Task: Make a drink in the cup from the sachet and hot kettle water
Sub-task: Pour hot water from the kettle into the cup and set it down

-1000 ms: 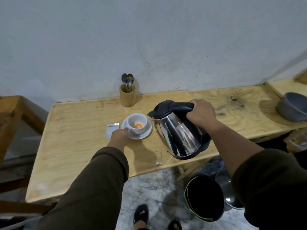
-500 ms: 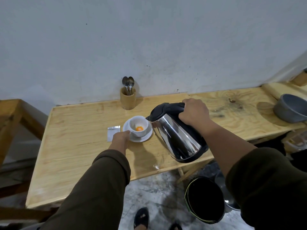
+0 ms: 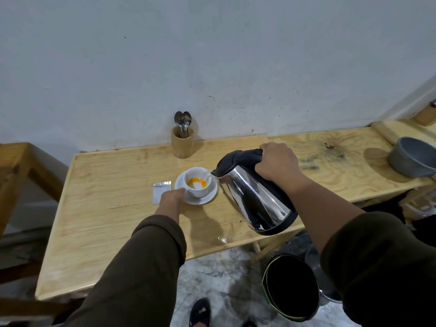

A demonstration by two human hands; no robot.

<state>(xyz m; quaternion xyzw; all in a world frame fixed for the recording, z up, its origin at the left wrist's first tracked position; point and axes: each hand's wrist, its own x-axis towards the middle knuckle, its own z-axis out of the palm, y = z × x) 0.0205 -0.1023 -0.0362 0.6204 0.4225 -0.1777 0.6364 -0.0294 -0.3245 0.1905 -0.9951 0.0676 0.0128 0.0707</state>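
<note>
A white cup (image 3: 197,192) stands on a white saucer (image 3: 210,197) on the wooden table (image 3: 113,208). Orange powder and water swirl in its bottom. My right hand (image 3: 277,162) grips the black handle of a steel kettle (image 3: 256,199), tilted left with its spout over the cup's right rim. A thin stream of water runs into the cup. My left hand (image 3: 171,199) holds the cup's handle at the saucer's near-left side. The silver sachet (image 3: 160,191) lies flat just left of the saucer, partly behind my left hand.
A wooden holder with spoons (image 3: 182,141) stands by the wall behind the cup. A grey bowl (image 3: 411,160) sits at the table's far right. A black bucket (image 3: 291,285) stands on the floor below the kettle. A small wet spot (image 3: 223,239) lies near the table's front edge.
The kettle has moved left and tipped further, bringing its spout to the cup's rim. Water now pours in and the orange powder has spread into a ring. My left hand stays on the cup.
</note>
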